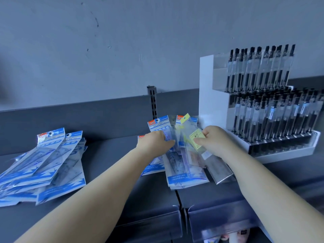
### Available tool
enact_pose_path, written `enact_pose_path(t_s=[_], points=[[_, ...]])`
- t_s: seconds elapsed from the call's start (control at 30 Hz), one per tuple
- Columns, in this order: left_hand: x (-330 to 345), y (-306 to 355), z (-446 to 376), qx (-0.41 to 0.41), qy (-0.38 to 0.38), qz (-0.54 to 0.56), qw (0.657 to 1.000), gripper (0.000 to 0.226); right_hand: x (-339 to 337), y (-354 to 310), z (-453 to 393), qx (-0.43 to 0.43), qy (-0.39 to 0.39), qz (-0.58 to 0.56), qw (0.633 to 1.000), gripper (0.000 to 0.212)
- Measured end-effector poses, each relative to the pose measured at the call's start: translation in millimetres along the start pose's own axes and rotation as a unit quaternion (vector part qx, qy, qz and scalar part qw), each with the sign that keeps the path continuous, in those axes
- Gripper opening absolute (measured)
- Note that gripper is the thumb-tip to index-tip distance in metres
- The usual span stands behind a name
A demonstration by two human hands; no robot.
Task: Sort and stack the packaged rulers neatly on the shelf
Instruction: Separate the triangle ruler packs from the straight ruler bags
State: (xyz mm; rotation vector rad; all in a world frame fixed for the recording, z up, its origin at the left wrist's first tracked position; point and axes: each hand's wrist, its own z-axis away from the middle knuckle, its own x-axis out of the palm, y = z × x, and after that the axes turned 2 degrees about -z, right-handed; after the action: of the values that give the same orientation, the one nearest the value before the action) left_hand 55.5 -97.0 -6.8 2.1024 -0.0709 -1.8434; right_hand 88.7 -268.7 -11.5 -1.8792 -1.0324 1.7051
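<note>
2 hands work a fanned ruler pile (177, 165) on a shelf (108, 155): left hand (154, 142) grips blue packets, right hand (213, 141) pinches a yellow-labelled packet (195, 138).

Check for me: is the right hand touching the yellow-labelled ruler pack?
Touching. The head view shows the right hand with thumb and fingers pinching the yellow-labelled ruler pack, with no gap between them.
</note>
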Motion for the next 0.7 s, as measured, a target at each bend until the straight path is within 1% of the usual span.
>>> enact_pose_path(t_s=[0.07,0.13,0.17,0.27,0.3,0.43,0.5,0.57,0.7], points=[[1.7,4.0,-1.0,-0.006,0.024,-0.005,1.000,0.037,0.4,6.2,-5.1,-0.003,0.033,-0.052,0.998,0.013],[1.4,8.4,-2.0,0.006,0.068,-0.028,0.997,0.041,-0.6,7.8,-7.4,0.003,0.057,-0.110,0.992,0.010],[1.1,11.1,-3.2,0.014,0.075,-0.020,0.997,0.041,-1.6,7.2,-7.1,0.005,0.066,-0.138,0.988,0.009],[2.1,22.9,-6.6,0.016,0.033,0.077,0.996,0.040,-3.5,5.1,-5.9,0.001,0.067,-0.190,0.980,0.015],[3.8,26.9,-6.8,0.017,0.018,0.087,0.996,0.041,-4.7,4.2,-4.2,-0.003,0.066,-0.199,0.978,0.016],[11.0,33.4,-8.1,0.001,-0.021,0.054,0.998,0.062,-8.0,5.5,-0.3,-0.009,0.079,-0.227,0.971,0.018],[10.1,32.2,-8.9,-0.003,-0.028,0.057,0.998,0.060,-8.3,6.3,0.8,-0.009,0.074,-0.229,0.970,0.017],[5.9,30.2,-8.4,-0.010,-0.038,0.088,0.995,0.056,-8.3,6.8,1.8,-0.011,0.071,-0.227,0.971,0.016],[-4.1,24.3,-8.9,-0.029,-0.051,0.141,0.988,0.035,-7.2,7.1,3.3,-0.017,0.056,-0.220,0.974,0.015]])
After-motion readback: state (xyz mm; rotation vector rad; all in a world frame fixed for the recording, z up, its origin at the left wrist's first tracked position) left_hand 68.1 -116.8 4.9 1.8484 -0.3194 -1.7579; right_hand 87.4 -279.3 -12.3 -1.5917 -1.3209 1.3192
